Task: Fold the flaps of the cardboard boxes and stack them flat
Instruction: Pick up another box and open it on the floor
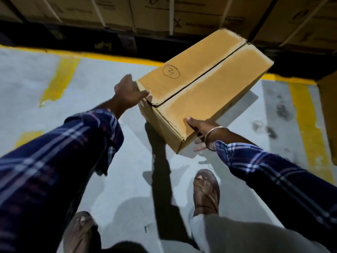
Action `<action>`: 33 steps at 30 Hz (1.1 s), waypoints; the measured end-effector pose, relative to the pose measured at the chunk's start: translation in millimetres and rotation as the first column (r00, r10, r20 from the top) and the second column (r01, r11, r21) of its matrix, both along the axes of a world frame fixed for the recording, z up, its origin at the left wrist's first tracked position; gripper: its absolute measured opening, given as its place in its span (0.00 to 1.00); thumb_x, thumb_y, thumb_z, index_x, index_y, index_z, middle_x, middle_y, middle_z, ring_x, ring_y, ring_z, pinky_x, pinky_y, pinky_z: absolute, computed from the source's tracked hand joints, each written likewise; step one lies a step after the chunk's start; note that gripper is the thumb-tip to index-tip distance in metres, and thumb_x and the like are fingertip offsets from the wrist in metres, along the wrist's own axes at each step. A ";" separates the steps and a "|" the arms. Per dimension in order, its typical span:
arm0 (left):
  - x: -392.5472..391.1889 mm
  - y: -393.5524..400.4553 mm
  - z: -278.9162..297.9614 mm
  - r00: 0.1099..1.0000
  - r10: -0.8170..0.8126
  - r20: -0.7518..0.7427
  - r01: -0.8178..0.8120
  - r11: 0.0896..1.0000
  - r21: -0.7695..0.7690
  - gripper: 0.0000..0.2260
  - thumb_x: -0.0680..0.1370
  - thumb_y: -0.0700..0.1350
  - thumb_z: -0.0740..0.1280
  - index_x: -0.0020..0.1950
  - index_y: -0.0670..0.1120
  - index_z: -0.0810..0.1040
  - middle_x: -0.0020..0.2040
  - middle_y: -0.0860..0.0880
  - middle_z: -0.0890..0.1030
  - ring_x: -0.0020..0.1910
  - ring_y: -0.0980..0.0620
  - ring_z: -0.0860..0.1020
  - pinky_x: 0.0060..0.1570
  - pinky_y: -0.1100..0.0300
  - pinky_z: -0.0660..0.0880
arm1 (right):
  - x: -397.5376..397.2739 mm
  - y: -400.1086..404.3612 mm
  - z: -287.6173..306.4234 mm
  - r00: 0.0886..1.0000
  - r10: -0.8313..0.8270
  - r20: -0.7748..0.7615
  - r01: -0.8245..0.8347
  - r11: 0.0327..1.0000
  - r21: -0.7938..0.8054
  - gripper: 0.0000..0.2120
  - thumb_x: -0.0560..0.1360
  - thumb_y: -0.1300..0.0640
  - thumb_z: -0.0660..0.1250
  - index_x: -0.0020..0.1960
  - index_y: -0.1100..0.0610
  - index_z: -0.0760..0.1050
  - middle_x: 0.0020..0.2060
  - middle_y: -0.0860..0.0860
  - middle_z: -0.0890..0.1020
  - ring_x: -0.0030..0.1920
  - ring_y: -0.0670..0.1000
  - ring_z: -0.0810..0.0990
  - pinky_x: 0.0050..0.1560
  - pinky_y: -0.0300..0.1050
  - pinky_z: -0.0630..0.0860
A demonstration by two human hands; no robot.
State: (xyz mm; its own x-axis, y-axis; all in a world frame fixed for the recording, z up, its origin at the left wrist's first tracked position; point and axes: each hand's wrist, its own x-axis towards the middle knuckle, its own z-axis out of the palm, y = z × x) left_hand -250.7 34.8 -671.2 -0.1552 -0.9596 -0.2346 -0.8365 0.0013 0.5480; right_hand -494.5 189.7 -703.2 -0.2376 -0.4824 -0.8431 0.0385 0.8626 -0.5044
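A long brown cardboard box (204,88) is held above the grey floor, its two top flaps folded shut with a seam down the middle and a circled number written on one flap. My left hand (127,92) grips the box's near left corner, thumb on top of the flap. My right hand (200,132) holds the near right corner, thumb on the top flap and fingers under the box's side. A metal bangle sits on my right wrist.
Stacked strapped cartons (164,13) line the far side above a dark gap. Yellow painted lines (308,125) mark the grey floor (91,88). Another brown box edge (328,115) shows at the right. My sandalled feet (206,192) stand below the box.
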 end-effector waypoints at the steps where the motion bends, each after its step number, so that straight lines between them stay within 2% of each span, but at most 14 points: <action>1: -1.7 -9.5 0.9 1.000 -0.016 -0.023 0.017 0.999 0.050 0.38 0.80 0.58 0.70 0.81 0.41 0.58 0.81 0.41 0.61 0.79 0.41 0.60 0.75 0.51 0.58 | 5.5 0.6 -4.0 1.000 0.018 0.019 -0.019 0.999 0.033 0.42 0.69 0.33 0.75 0.72 0.59 0.69 0.66 0.64 0.74 0.54 0.66 0.79 0.44 0.68 0.83; 5: -4.3 -30.3 -10.4 0.988 -0.023 -0.152 0.065 0.959 0.275 0.38 0.79 0.59 0.71 0.80 0.43 0.60 0.77 0.43 0.67 0.72 0.43 0.68 0.72 0.46 0.67 | 7.4 -2.7 -12.9 0.999 0.032 0.023 -0.034 0.996 0.081 0.32 0.75 0.39 0.72 0.66 0.63 0.71 0.59 0.64 0.77 0.49 0.63 0.83 0.41 0.66 0.83; 6: -3.0 -29.6 -15.6 0.988 -0.006 -0.154 0.046 0.965 0.260 0.36 0.77 0.60 0.72 0.77 0.42 0.64 0.73 0.43 0.70 0.68 0.43 0.71 0.69 0.45 0.71 | 7.5 -3.2 -9.6 0.999 0.033 0.033 -0.036 0.996 0.085 0.30 0.77 0.41 0.71 0.64 0.64 0.70 0.59 0.63 0.77 0.49 0.62 0.83 0.40 0.64 0.84; 9: 12.3 -20.8 -24.8 0.995 0.052 -0.082 -0.038 0.987 0.156 0.43 0.61 0.77 0.72 0.60 0.45 0.79 0.57 0.46 0.82 0.55 0.44 0.81 0.56 0.43 0.80 | 10.8 -0.5 6.2 0.995 0.104 0.012 -0.104 0.990 0.093 0.21 0.81 0.48 0.68 0.64 0.63 0.71 0.57 0.63 0.77 0.51 0.64 0.81 0.35 0.58 0.83; 11: 33.5 -8.0 -27.0 0.996 0.068 -0.051 -0.059 0.984 0.166 0.44 0.55 0.81 0.70 0.48 0.42 0.81 0.45 0.45 0.85 0.44 0.45 0.84 0.43 0.48 0.81 | 14.7 3.0 17.4 0.973 0.221 -0.060 -0.212 0.969 0.125 0.14 0.82 0.52 0.68 0.57 0.63 0.74 0.55 0.64 0.79 0.53 0.65 0.82 0.37 0.57 0.84; 13: 61.6 24.5 -10.1 0.991 0.132 -0.019 -0.123 0.962 0.245 0.44 0.55 0.79 0.73 0.47 0.40 0.81 0.41 0.44 0.85 0.41 0.46 0.84 0.39 0.54 0.80 | 19.8 0.7 25.8 0.843 0.506 -0.179 -0.468 0.856 0.220 0.11 0.81 0.54 0.68 0.51 0.63 0.77 0.52 0.64 0.83 0.53 0.63 0.85 0.48 0.60 0.84; 15: 91.3 68.2 6.1 0.986 0.163 0.022 -0.160 0.919 0.359 0.44 0.58 0.77 0.75 0.52 0.38 0.80 0.40 0.46 0.85 0.41 0.48 0.84 0.38 0.57 0.76 | 30.7 -0.4 43.8 0.683 0.701 -0.205 -0.637 0.709 0.303 0.14 0.80 0.53 0.70 0.53 0.66 0.79 0.55 0.63 0.84 0.57 0.63 0.84 0.55 0.63 0.82; 19: 146.4 158.3 22.7 0.981 0.192 0.003 -0.159 0.804 0.574 0.37 0.68 0.73 0.73 0.50 0.37 0.84 0.36 0.46 0.81 0.33 0.50 0.79 0.28 0.66 0.72 | 69.1 0.4 80.8 0.584 0.806 -0.094 -0.743 0.578 0.339 0.29 0.76 0.46 0.75 0.69 0.61 0.72 0.66 0.59 0.76 0.63 0.59 0.79 0.58 0.65 0.80; 21: 163.6 185.5 31.8 0.991 0.130 0.039 -0.123 0.739 0.662 0.38 0.66 0.77 0.68 0.50 0.42 0.86 0.37 0.45 0.81 0.32 0.50 0.80 0.28 0.66 0.73 | 93.3 4.2 89.3 0.508 0.860 -0.041 -0.797 0.488 0.357 0.37 0.74 0.43 0.75 0.75 0.60 0.66 0.71 0.60 0.72 0.68 0.58 0.75 0.62 0.65 0.77; 24: 182.8 219.3 58.4 0.989 -0.019 0.149 -0.097 0.680 0.726 0.29 0.74 0.74 0.65 0.48 0.47 0.81 0.37 0.47 0.77 0.27 0.54 0.75 0.28 0.65 0.66 | 134.8 19.8 108.6 0.378 0.926 -0.002 -0.852 0.349 0.391 0.35 0.74 0.40 0.73 0.70 0.62 0.70 0.63 0.60 0.75 0.66 0.59 0.75 0.63 0.65 0.76; 26: 189.4 232.6 75.6 0.959 -0.177 0.222 -0.046 0.677 0.735 0.26 0.79 0.66 0.65 0.50 0.42 0.81 0.44 0.46 0.77 0.36 0.52 0.75 0.32 0.64 0.66 | 152.6 31.8 111.0 0.315 0.947 -0.060 -0.867 0.313 0.387 0.25 0.76 0.41 0.72 0.57 0.62 0.74 0.49 0.57 0.75 0.51 0.56 0.77 0.61 0.59 0.77; 27: 194.0 238.0 87.1 0.936 -0.259 0.236 0.011 0.696 0.718 0.27 0.81 0.63 0.65 0.59 0.38 0.80 0.53 0.44 0.79 0.46 0.50 0.77 0.39 0.62 0.68 | 159.9 39.0 111.1 0.277 0.952 -0.130 -0.870 0.306 0.387 0.25 0.75 0.40 0.72 0.58 0.61 0.74 0.49 0.56 0.76 0.50 0.56 0.76 0.60 0.55 0.76; 30: 195.9 243.5 133.4 0.885 -0.396 0.244 0.150 0.740 0.656 0.33 0.82 0.61 0.63 0.79 0.40 0.66 0.78 0.41 0.68 0.72 0.46 0.70 0.67 0.58 0.66 | 169.4 62.3 91.6 0.156 0.927 -0.341 -0.858 0.298 0.419 0.52 0.67 0.32 0.75 0.78 0.58 0.57 0.73 0.59 0.70 0.70 0.62 0.71 0.67 0.56 0.71; 33: 191.7 245.2 180.9 0.867 -0.445 0.226 0.278 0.806 0.523 0.35 0.82 0.64 0.62 0.84 0.49 0.57 0.81 0.47 0.64 0.78 0.46 0.65 0.74 0.54 0.64 | 177.1 97.7 66.8 0.209 0.807 -0.553 -0.837 0.440 0.326 0.58 0.66 0.29 0.73 0.81 0.51 0.47 0.79 0.63 0.55 0.78 0.64 0.56 0.73 0.63 0.64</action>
State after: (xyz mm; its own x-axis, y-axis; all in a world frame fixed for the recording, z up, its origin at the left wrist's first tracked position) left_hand -59.0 280.0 -490.4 -0.3039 -0.6127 -0.7296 -0.9517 0.1596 0.2624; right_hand -317.3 287.4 -636.4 -0.0726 -0.7366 -0.6725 -0.9691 0.2113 -0.1269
